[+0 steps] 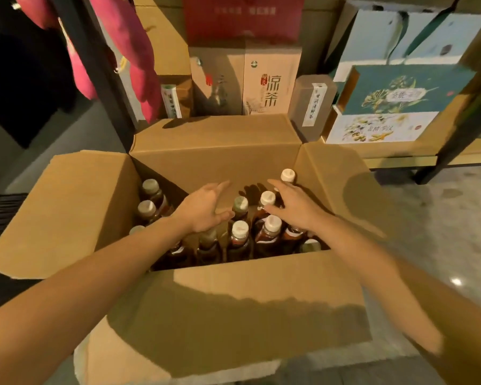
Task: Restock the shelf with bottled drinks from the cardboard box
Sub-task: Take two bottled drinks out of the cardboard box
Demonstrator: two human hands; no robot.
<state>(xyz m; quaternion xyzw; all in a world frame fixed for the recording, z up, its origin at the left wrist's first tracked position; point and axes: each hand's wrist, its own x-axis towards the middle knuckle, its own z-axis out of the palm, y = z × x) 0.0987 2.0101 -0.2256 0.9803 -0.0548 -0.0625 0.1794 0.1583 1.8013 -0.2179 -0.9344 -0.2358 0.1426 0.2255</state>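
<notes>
I see the open cardboard box (233, 301) on the floor before the shelf (400, 155), bottled drinks (240, 234) upright inside. My left hand (203, 209) and right hand (295, 207) hover over the caps, fingers spread, gripping nothing

A red gift bag (243, 18) stands at the back above two tan tea cartons (245, 81) set side by side. To their right stands a greyish hexagonal box (311, 107) with a white label strip, near a teal gift box (400, 90) printed with flowers. Pink cloth (131, 51) hangs at the upper left, and the grey floor (442, 232) shows glints of light.
</notes>
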